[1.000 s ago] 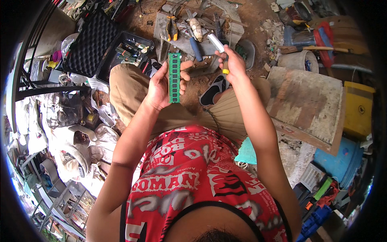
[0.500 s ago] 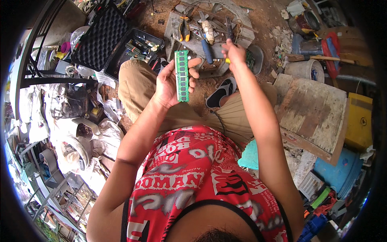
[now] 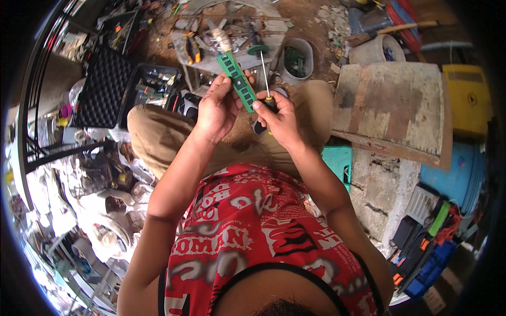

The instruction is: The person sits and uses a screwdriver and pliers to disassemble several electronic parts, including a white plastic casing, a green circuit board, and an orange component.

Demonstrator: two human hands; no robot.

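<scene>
My left hand (image 3: 213,108) is closed around the middle of a green memory module (image 3: 241,83), which is tilted with its dark chips facing up. My right thumb presses the module's lower end, while my right hand (image 3: 282,120) also holds a screwdriver (image 3: 264,75) by its dark and yellow handle. Its thin shaft points away from me, and the tip is near a round green piece (image 3: 257,50) at the edge of a low wooden stand (image 3: 208,64). Yellow-and-black pliers (image 3: 192,48) lie on this stand, left of a tool with a pale wrapped handle (image 3: 221,38).
An open black case (image 3: 129,108) with small parts and a foam-lined lid (image 3: 103,89) lies to the left. A grey bin (image 3: 311,58) holding green boards stands beyond my right knee. A worn wooden panel (image 3: 387,113), yellow container (image 3: 466,100) and blue drum (image 3: 456,176) occupy the right side.
My right hand has come back from the stand to the module, with the screwdriver now plainly visible in it. The module has tilted, and my view has shifted to the right.
</scene>
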